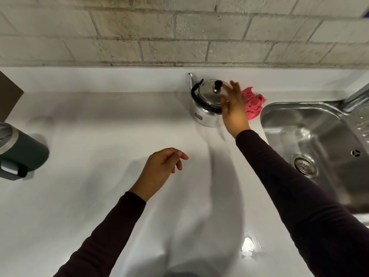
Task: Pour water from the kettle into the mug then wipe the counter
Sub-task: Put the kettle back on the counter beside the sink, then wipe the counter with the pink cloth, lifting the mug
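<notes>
A shiny steel kettle (205, 105) with a black handle and a black lid knob stands upright at the back of the white counter (103, 120). My right hand (233, 110) hovers at its right side with fingers spread, holding nothing. Just behind that hand lies a crumpled pink cloth (254, 103). My left hand (162, 169) floats over the middle of the counter, fingers loosely curled and empty. A dark green mug (19, 151) with a steel rim stands at the far left edge. A small puddle of water (249, 245) glints near the front right.
A stainless steel sink (311, 136) with a drain fills the right side, its tap (357, 96) at the back right. A pale brick wall (179, 31) closes off the back. A brown board (9, 94) leans at the far left.
</notes>
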A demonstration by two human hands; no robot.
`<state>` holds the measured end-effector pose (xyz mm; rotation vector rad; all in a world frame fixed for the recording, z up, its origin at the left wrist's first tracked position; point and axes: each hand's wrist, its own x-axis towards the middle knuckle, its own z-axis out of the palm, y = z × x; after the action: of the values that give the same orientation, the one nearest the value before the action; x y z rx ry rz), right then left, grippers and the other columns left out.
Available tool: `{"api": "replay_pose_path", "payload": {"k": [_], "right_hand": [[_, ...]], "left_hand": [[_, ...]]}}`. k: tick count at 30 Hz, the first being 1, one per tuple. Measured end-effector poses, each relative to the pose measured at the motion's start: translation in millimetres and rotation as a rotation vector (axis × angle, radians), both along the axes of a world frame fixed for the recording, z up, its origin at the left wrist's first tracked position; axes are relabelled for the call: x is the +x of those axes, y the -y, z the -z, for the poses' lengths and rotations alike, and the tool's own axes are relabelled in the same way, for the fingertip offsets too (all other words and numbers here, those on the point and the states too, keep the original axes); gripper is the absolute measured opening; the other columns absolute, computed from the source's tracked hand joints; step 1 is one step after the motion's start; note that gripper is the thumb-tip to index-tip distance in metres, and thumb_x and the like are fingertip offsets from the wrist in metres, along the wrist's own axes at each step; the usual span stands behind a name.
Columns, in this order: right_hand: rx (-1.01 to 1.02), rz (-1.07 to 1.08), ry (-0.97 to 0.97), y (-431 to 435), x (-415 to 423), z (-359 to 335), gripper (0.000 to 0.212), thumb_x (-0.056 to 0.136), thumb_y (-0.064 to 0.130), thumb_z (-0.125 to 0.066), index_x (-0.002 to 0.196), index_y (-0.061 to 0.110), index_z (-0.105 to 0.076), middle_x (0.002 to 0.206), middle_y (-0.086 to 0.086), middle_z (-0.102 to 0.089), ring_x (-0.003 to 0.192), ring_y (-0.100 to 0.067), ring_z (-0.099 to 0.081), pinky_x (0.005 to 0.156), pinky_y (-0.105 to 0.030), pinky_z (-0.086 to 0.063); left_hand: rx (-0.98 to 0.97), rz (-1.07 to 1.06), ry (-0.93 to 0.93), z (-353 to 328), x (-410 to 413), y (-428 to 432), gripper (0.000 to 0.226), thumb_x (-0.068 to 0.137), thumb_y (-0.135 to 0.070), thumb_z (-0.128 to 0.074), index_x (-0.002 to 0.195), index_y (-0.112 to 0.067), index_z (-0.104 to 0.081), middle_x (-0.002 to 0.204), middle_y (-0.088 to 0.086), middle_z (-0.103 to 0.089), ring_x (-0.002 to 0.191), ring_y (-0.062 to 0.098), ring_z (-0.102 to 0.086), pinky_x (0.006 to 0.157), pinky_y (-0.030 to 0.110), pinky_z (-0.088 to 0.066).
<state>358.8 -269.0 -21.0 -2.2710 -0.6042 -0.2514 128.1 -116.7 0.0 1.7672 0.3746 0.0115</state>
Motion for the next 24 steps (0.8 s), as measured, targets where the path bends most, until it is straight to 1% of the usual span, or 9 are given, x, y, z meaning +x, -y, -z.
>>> {"api": "replay_pose_path", "payload": {"k": [2,5,7,9,12,15,17,19,24], "right_hand": [[0.071,0.186,-0.071,20.5,14.9,8.4,0.043,0.091,0.001,-0.043,0.134,0.002,-0.045,0.146,-0.022,-0.036,0.138,-0.034,-0.029,0.119,-0.039,-0.019],[-0.29,0.283,-0.303,47.1,37.4,28.9,0.06,0.086,-0.002,-0.047,0.143,0.004,-0.03,0.152,-0.021,-0.026,0.14,-0.039,-0.023,0.117,-0.05,-0.02],[-0.464,0.281,-0.386,56.9,42.7,42.8,0.063,0.088,0.004,-0.049,0.146,0.009,-0.025,0.154,-0.018,-0.025,0.142,-0.039,-0.021,0.116,-0.057,-0.02],[-0.59,0.291,-0.312,60.5,46.2,46.6,0.055,0.089,0.013,-0.051,0.141,0.01,-0.033,0.146,-0.022,-0.039,0.136,-0.041,-0.032,0.11,-0.059,-0.027],[-0.723,0.32,-0.097,54.9,45.5,35.5,0.038,0.089,0.024,-0.049,0.122,0.005,-0.052,0.107,-0.025,-0.064,0.111,-0.042,-0.053,0.099,-0.054,-0.038],[-0.856,0.326,0.014,50.9,23.0,32.7,0.036,0.087,0.022,-0.044,0.108,-0.004,-0.059,0.081,-0.025,-0.069,0.089,-0.044,-0.061,0.1,-0.054,-0.034],[-0.856,0.283,-0.024,48.5,-6.3,32.5,0.025,0.081,0.02,-0.048,0.088,-0.001,-0.06,0.072,-0.025,-0.069,0.074,-0.042,-0.064,0.097,-0.05,-0.034],[-0.772,0.24,-0.087,44.7,-38.4,33.0,0.018,0.075,0.023,-0.054,0.072,0.005,-0.056,0.067,-0.022,-0.068,0.07,-0.038,-0.063,0.091,-0.043,-0.035],[-0.669,0.058,-0.064,13.9,-124.1,37.3,0.028,0.076,0.029,-0.06,0.083,0.002,-0.062,0.077,-0.023,-0.067,0.077,-0.036,-0.061,0.075,-0.04,-0.043]], "left_hand": [[0.003,0.001,-0.007,1.3,-1.5,2.2,0.037,0.095,-0.023,-0.044,0.072,-0.037,-0.07,0.057,-0.014,-0.063,0.053,0.003,-0.047,0.056,0.009,-0.039],[0.006,0.001,-0.032,3.6,-5.6,6.0,0.039,0.095,-0.023,-0.044,0.072,-0.039,-0.07,0.058,-0.013,-0.063,0.053,0.002,-0.048,0.057,0.009,-0.04],[0.009,-0.015,-0.043,4.9,-9.0,6.3,0.039,0.095,-0.023,-0.044,0.072,-0.039,-0.071,0.059,-0.013,-0.064,0.053,0.002,-0.049,0.057,0.009,-0.04],[0.014,-0.037,-0.046,5.4,-10.8,6.1,0.039,0.095,-0.023,-0.044,0.072,-0.039,-0.071,0.059,-0.012,-0.064,0.053,0.002,-0.049,0.057,0.009,-0.041],[0.028,-0.056,-0.051,6.9,-13.1,6.0,0.038,0.095,-0.022,-0.044,0.073,-0.039,-0.071,0.06,-0.012,-0.064,0.054,0.003,-0.049,0.058,0.011,-0.041],[0.016,-0.072,-0.056,8.9,-16.5,5.7,0.035,0.095,-0.022,-0.044,0.075,-0.034,-0.072,0.06,-0.011,-0.064,0.055,0.005,-0.049,0.061,0.016,-0.042],[0.013,-0.084,-0.045,7.8,-19.9,2.4,0.036,0.095,-0.022,-0.044,0.074,-0.035,-0.072,0.06,-0.011,-0.064,0.054,0.005,-0.049,0.06,0.013,-0.041],[0.01,-0.103,-0.032,5.9,-24.7,-4.5,0.038,0.095,-0.021,-0.044,0.073,-0.036,-0.071,0.059,-0.011,-0.063,0.054,0.004,-0.048,0.057,0.01,-0.04],[0.004,-0.147,-0.021,8.1,-47.6,-32.9,0.035,0.095,-0.021,-0.044,0.075,-0.031,-0.071,0.059,-0.011,-0.063,0.052,0.002,-0.049,0.056,0.009,-0.04]]}}
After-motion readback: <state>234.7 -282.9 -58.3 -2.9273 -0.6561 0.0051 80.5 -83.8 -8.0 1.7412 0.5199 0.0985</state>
